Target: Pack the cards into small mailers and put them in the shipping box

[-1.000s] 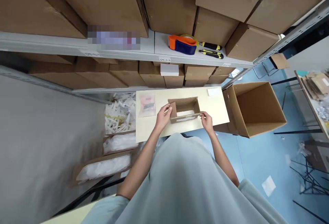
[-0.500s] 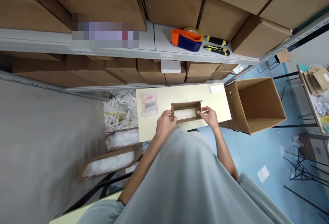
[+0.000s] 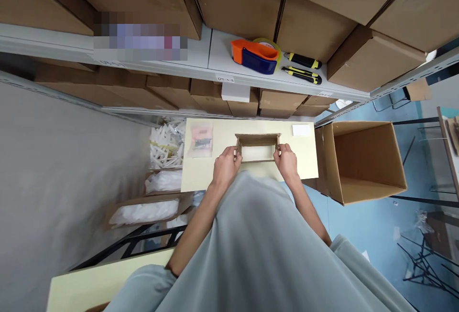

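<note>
A small open cardboard box (image 3: 257, 136) stands on a pale yellow table (image 3: 222, 173), its white-looking inside showing. My left hand (image 3: 227, 163) pinches the box's left end wall between thumb and fingers. At the opposite end, my right hand (image 3: 286, 160) has its fingers closed on the right wall. On the table's left part lies a pink clear packet (image 3: 201, 141) with dark items inside. A small white card (image 3: 301, 130) rests near the back right corner.
A large open carton (image 3: 366, 159) stands right of the table. Shelving behind holds brown boxes (image 3: 236, 1), an orange and blue tape dispenser (image 3: 256, 57) and yellow-black cutters (image 3: 303, 74). White-filled cartons (image 3: 145, 211) are at lower left.
My right hand has closed its fingers onto the right wall of the small box. My left hand stays at the left end. The camera view has shifted and turned slightly.
</note>
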### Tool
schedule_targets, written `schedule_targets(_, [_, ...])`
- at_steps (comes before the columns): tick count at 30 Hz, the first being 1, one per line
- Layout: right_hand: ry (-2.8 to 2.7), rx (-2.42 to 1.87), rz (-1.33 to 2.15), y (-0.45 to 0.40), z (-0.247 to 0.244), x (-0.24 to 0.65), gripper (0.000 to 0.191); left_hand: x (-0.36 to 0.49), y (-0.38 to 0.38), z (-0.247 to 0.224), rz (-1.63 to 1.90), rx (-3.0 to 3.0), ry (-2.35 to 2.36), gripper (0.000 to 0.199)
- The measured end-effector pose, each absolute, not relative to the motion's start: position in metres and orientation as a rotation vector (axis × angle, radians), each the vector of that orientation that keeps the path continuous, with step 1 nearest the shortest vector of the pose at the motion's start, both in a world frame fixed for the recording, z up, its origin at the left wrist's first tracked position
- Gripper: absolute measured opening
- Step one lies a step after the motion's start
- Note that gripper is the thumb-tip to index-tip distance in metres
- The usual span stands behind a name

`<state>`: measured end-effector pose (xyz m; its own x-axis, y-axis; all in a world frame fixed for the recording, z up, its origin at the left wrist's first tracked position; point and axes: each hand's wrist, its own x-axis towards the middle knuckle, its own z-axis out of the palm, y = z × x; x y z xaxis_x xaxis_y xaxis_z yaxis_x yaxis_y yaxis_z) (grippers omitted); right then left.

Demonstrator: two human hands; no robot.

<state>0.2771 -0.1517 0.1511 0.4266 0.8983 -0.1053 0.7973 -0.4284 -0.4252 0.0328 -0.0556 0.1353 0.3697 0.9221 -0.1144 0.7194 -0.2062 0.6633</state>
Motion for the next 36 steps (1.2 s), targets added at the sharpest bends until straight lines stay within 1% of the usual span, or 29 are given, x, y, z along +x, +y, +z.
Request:
schedule_targets(4, [-1.554,-2.333,0.484,-0.147,0.139,0.288,0.037,0.052,-0.061,0.128,0.430,1.998,1.338,0.032])
schedule_targets(7, [-1.706,-2.155,0.577,-0.153,0.136,0.301,0.041,0.055,-0.064,0.120,0.456,2.015,1.244,0.034])
schedule_targets(11, [-1.847,-1.940,0.711,-0.165,0.132,0.320,0.048,0.050,-0.067,0.109,0.422,2.029,1.166,0.052])
schedule_targets(15, [-1.704,-1.970,0.744,-0.167,0.121,0.329,0.043,0.052,-0.063,0.105,0.461,1.946,1.264,0.056])
schedule_targets(17, [-1.594,-2.066,0.679,-0.164,0.114,0.328,0.048,0.059,-0.057,0.109,0.558,1.880,1.351,0.070])
schedule_targets(19, [-1.508,-2.146,0.591,-0.159,0.110,0.325,0.060,0.067,-0.048,0.116,0.648,1.864,1.349,0.085])
schedule_targets(20, [-1.484,-2.163,0.552,-0.157,0.109,0.324,0.066,0.071,-0.044,0.119,0.666,1.880,1.307,0.086])
schedule_targets(21, [-1.475,-2.164,0.524,-0.155,0.109,0.323,0.071,0.074,-0.040,0.121,0.663,1.906,1.254,0.082])
schedule_targets(22, [-1.481,-2.156,0.505,-0.154,0.110,0.323,0.072,0.076,-0.037,0.123,0.646,1.937,1.208,0.073])
schedule_targets(23, [-1.500,-2.147,0.496,-0.153,0.112,0.322,0.069,0.076,-0.035,0.123,0.622,1.969,1.178,0.062])
schedule_targets(26, [-1.586,-2.146,0.505,-0.155,0.117,0.323,0.048,0.072,-0.038,0.116,0.542,2.046,1.156,0.025])
schedule_targets(27, [-1.606,-2.156,0.520,-0.157,0.117,0.323,0.041,0.070,-0.041,0.113,0.527,2.054,1.158,0.019])
schedule_targets(29, [-1.610,-2.177,0.577,-0.160,0.116,0.322,0.033,0.067,-0.049,0.105,0.529,2.043,1.174,0.019])
schedule_targets(32, [-1.516,-2.171,0.667,-0.165,0.112,0.321,0.033,0.068,-0.060,0.096,0.626,1.933,1.261,0.020])
schedule_targets(36, [-1.318,-2.088,0.719,-0.160,0.105,0.320,0.032,0.078,-0.059,0.083,0.753,1.628,1.451,0.017])
